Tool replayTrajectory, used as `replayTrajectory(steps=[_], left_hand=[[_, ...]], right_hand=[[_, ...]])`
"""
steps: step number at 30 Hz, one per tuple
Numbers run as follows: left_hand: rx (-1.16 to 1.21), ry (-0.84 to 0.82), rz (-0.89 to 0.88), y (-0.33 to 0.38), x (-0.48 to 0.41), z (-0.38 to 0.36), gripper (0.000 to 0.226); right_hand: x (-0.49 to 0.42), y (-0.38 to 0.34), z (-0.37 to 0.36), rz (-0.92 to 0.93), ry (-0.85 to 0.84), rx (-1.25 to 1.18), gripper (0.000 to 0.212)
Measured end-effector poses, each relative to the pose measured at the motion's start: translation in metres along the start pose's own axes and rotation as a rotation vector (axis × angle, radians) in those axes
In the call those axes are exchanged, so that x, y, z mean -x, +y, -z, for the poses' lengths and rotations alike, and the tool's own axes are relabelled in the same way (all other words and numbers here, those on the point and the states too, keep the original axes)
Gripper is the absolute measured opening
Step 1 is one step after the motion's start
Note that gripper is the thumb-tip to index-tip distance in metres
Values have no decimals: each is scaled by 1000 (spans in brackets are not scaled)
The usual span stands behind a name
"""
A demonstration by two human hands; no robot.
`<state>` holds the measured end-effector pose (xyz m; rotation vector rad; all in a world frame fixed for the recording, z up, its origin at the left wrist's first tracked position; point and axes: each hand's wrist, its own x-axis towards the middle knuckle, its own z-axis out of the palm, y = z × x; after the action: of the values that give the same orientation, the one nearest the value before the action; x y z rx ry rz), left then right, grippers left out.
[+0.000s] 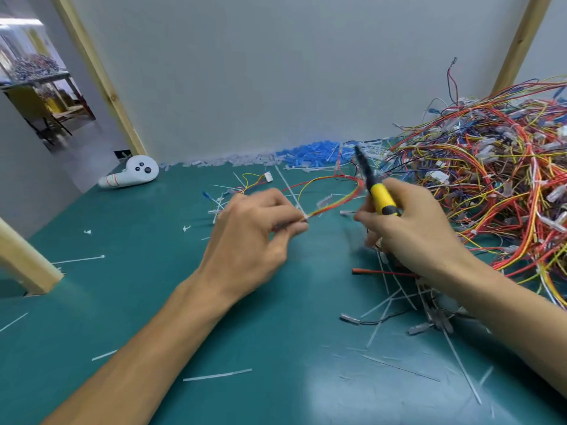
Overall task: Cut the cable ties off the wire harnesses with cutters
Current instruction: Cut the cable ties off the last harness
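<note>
Pinch on harness (337, 203), left hand (254, 231)

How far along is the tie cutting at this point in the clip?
Done: cut white tie strips litter the green mat. In hand: the left hand pinches a red-and-yellow harness; the right hand grips the yellow-handled cutters. Left: a large tangled pile of harnesses at right, with white ties showing in it.
</note>
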<state>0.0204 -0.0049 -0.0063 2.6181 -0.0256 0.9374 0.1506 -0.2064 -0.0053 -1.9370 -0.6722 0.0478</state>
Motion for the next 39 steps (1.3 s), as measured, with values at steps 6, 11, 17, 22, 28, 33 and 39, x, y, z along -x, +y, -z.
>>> replayTrajectory(steps=[6,11,17,22,28,33,39], left_hand=[[-100,132,-2,-1,-4,13,8],[-200,87,-13,6,-3,12,8],[-310,31,18,5,-2,9,13],[-266,23,-14,6,-1,6,28],[-203,24,-39,10,0,3,43],[-197,-15,-64,11,1,1,44],[-164,48,-83,10,1,-1,42]], right_hand=[[10,-5,-1,288,31,315,23],[10,-4,-1,421,125,298,30],[7,-7,9,463,79,413,26],[13,-9,11,488,-107,489,19],[14,-7,8,450,-139,544,16],[15,-7,8,437,-179,545,26],[12,-3,6,449,-181,504,19]])
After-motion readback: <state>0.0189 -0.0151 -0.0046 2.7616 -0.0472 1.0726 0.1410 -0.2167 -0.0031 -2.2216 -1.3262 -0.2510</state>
